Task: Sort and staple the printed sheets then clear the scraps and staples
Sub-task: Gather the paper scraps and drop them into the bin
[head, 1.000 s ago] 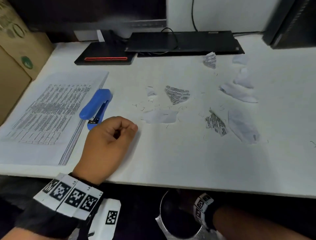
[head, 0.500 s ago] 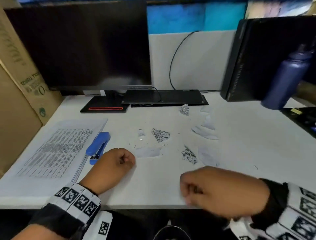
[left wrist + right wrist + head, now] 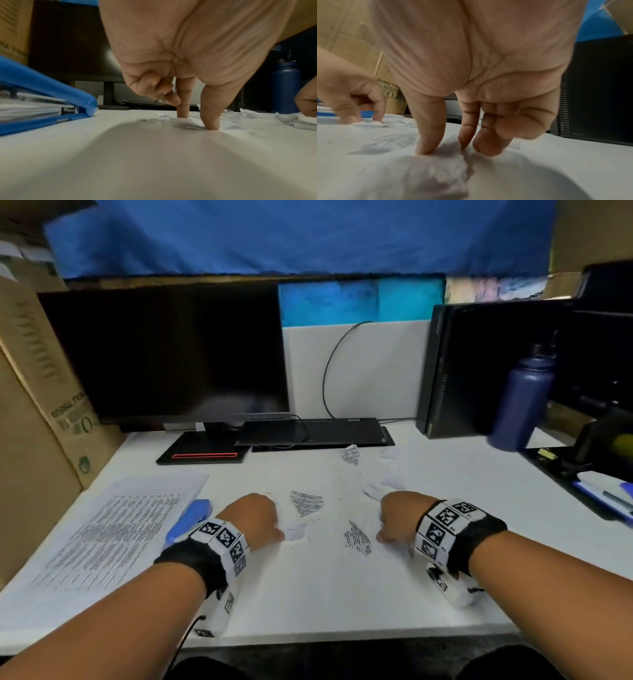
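My left hand (image 3: 279,534) sits beside the blue stapler (image 3: 190,520). Its thumb and index fingertips (image 3: 211,121) pinch down on a white paper scrap (image 3: 188,125), and the other fingers are curled. My right hand (image 3: 382,537) pinches another white scrap (image 3: 436,169) between thumb and fingers, bunching it up on the desk. Printed scraps (image 3: 306,503) (image 3: 356,540) lie between the hands, with small loose staples around them. The stack of printed sheets (image 3: 113,529) lies at the left.
More scraps (image 3: 351,455) (image 3: 380,487) lie farther back. A monitor (image 3: 164,350), a flat black device (image 3: 315,431), a computer tower (image 3: 479,368) and a blue bottle (image 3: 520,402) line the back. A cardboard box (image 3: 44,412) stands at the left.
My right hand has come up from below the desk edge and landed on a scrap. My left hand has slid forward onto the white scrap. The head view has tilted up.
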Tool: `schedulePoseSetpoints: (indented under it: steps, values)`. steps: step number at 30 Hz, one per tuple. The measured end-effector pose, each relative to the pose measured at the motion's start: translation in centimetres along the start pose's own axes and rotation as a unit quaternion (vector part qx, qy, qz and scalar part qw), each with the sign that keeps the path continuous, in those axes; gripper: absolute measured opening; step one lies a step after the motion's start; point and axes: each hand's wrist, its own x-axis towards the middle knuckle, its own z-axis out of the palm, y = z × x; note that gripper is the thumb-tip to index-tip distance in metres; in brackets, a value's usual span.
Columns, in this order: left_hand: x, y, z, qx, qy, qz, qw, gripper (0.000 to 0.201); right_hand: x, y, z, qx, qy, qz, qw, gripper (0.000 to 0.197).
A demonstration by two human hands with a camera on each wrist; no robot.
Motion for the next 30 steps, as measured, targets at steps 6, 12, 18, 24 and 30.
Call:
schedulePoseSetpoints:
  steps: [6, 12, 18, 24, 30]
  values:
    - [0.5, -0.5, -0.2, -0.020, -0.017, -0.020, 0.999, 0.027, 0.8, 0.0, -0.2, -0.020, 0.007, -0.035, 0.999, 0.034]
    - [0.9, -2.7, -3.3, 0.005, 0.038, -0.030, 0.999, 0.023, 2.2, 3.3, -3.0, 0.090, 0.090, -0.041, 0.991, 0.008]
    - [3.9, -3.1, -6.3, -0.103, 0.049, -0.094, 0.989, 0.036, 4.0, 3.7, -4.1, 0.105, 0.097, 0.005, 0.990, 0.015]
    - [7.2, -1.6, -3.5, -0.050, -0.036, -0.124, 0.990, 0.017, 6.5, 2.1, -2.7, 0.045, 0.067, -0.033, 0.996, 0.016]
    - [8.7, -1.4, -2.1, -0.001, -0.017, -0.108, 0.994, 0.024, 7.3, 2.3, -1.8, 0.045, 0.097, -0.045, 0.993, 0.019]
